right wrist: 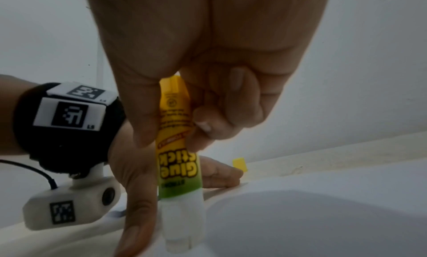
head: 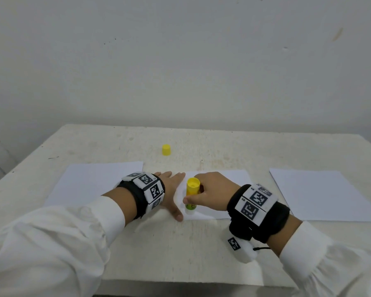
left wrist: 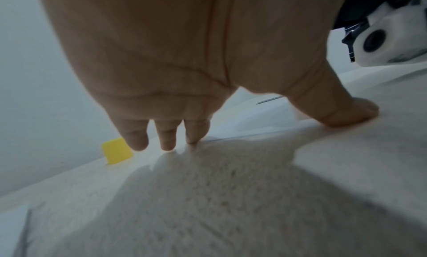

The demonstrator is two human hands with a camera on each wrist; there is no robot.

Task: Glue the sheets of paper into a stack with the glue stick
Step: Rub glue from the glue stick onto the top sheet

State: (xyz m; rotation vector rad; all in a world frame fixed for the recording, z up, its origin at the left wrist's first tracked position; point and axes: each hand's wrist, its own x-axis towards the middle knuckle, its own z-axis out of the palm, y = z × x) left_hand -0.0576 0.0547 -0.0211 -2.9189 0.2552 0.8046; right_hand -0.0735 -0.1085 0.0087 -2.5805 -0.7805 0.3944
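— What were the hands doing?
— The right hand was clamped round the glue stick, held upright with its bare tip down on the middle sheet. The left hand lay flat, fingers spread, pinning that sheet's left edge to the tabletop.
— And farther out?
— Another sheet to the left, a third to the right, the yellow cap behind.
— The risk?
— Pressing hard could, I thought, wrinkle or drag the paper.

The left hand lies flat, fingers straight and thumb spread, palm down. The right hand curls thumb and fingers around an upright glue stick, just beside the left.
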